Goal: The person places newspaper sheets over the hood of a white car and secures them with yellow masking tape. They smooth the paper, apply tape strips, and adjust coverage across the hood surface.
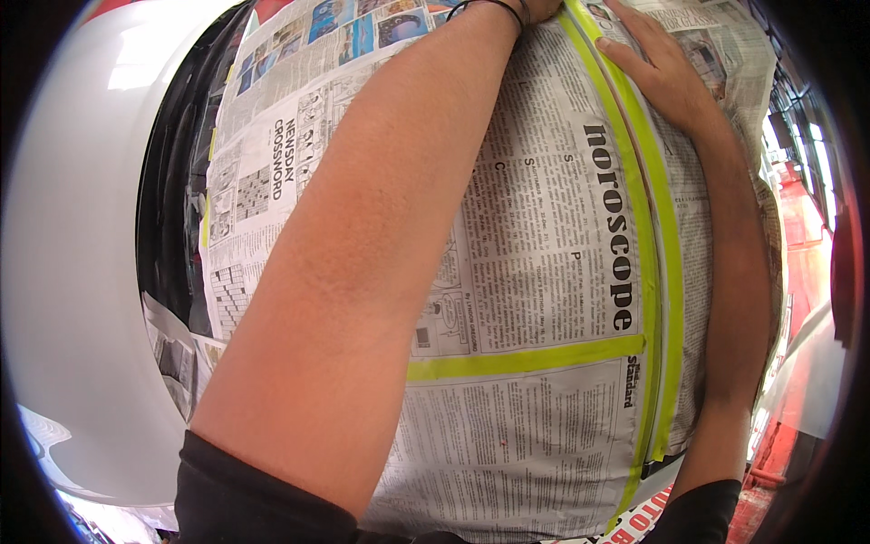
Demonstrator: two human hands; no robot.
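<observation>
Newspaper sheets point(535, 435) cover a curved surface, joined by strips of yellow-green masking tape point(526, 356). Two long tape strips run side by side down the right part, with a narrow pale gap between them. My left arm reaches across the paper, a dark band on its wrist. Only a bit of my left hand point(541, 9) shows at the top edge, beside the upper end of the tape; its fingers are out of sight. My right hand point(660, 72) lies on the paper just right of the strips, fingers stretched out and thumb near the tape.
A smooth white car body panel point(82, 245) curves along the left. Between it and the paper runs a dark recess point(172, 181) with black trim. Red equipment point(802, 245) stands beyond the right edge. A printed red-and-white sign point(639, 519) shows at the bottom.
</observation>
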